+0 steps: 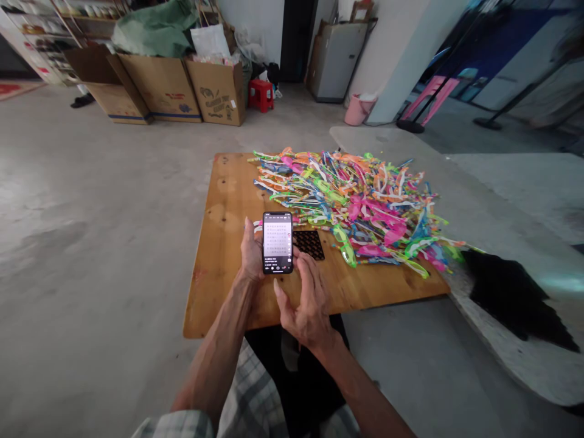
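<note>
The phone (277, 240) is in front of the person, above the near part of the wooden table (219, 243), with its lit screen turned to the person. On this screen there is a pale panel with several rows of small marks, and under it there is white writing on dark ground (too small to be read).

The left hand (252, 252) is closed on the phone and holds it from the left side. The right hand (308, 298) holds nothing that can be seen; its thumb and fingers are apart, and the fingers are bent near the lower right edge of the phone. Whether a fingertip touches it, 1 view cannot tell.

Just behind the phone, on its right, a dark patterned sheet (310, 244) lies on the wood. Beyond it spreads a large heap of plastic glasses (351, 204), in pink, green, orange and blue, tangled together and reaching the right edge of the table.

Farther away, on the grey floor (114, 231), stand 3 cardboard boxes (159, 91), 1 red stool (261, 95) and 1 pink bucket (358, 111).
</note>
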A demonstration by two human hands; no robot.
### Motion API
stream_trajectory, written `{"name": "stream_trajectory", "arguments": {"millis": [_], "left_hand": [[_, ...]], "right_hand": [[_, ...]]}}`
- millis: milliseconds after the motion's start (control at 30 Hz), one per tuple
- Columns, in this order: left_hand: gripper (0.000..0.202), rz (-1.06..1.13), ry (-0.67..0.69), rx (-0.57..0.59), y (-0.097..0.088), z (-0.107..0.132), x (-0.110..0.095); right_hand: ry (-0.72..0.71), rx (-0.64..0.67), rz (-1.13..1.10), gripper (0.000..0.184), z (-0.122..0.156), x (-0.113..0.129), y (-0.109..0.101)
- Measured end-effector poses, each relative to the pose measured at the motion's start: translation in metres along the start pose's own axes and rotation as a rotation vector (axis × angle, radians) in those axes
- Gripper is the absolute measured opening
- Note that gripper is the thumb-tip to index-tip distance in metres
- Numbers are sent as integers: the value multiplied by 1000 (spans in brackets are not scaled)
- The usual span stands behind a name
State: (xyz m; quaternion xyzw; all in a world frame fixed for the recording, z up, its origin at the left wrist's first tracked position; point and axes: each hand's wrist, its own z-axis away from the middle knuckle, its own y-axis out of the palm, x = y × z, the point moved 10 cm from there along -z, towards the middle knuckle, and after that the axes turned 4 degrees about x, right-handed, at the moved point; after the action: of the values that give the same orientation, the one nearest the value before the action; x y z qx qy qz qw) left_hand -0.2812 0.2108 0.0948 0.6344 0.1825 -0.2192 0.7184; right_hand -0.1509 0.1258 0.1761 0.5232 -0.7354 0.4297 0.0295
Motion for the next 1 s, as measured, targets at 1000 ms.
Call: {"name": "stream_trajectory", "arguments": {"millis": [1000], "left_hand": [[86, 27, 1, -102, 1, 3, -4]], "right_hand": [[-45, 23, -30, 66, -6, 10, 2]]}}
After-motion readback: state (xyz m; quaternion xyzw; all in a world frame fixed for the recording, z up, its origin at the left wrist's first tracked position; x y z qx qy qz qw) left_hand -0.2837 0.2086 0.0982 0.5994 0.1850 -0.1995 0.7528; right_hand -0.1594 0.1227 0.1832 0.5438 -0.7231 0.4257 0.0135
